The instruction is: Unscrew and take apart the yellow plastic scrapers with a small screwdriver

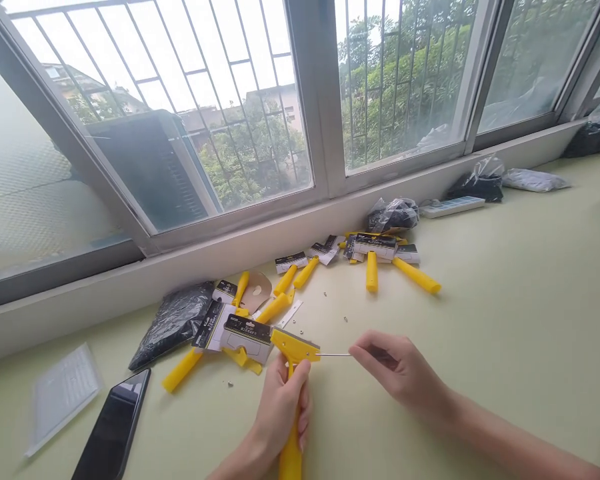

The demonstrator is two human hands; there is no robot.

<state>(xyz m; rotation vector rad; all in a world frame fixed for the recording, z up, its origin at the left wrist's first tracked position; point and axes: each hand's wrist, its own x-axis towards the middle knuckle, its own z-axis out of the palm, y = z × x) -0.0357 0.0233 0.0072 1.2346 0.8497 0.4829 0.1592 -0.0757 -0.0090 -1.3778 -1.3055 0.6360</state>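
My left hand (284, 403) is wrapped round the handle of a yellow scraper (295, 347), its head tilted up and a screw visible in it. Pinched between the fingertips of my right hand (405, 373) is a thin metal rod (335, 355). The rod runs level to the left and its far end meets the right side of the scraper's head. Its other end is hidden inside my right hand. Just behind the scraper lie more yellow scrapers (183, 370) with black-and-white card sleeves (250, 337). Small loose screws (345, 319) are scattered on the table.
A black phone (113, 427) and a clear plastic packet (64, 397) lie at the left. A black plastic bag (175, 323) sits against the sill. More carded scrapers (373, 270), a power strip (453, 207) and plastic bags (393, 215) line the window side of the table (505, 320).
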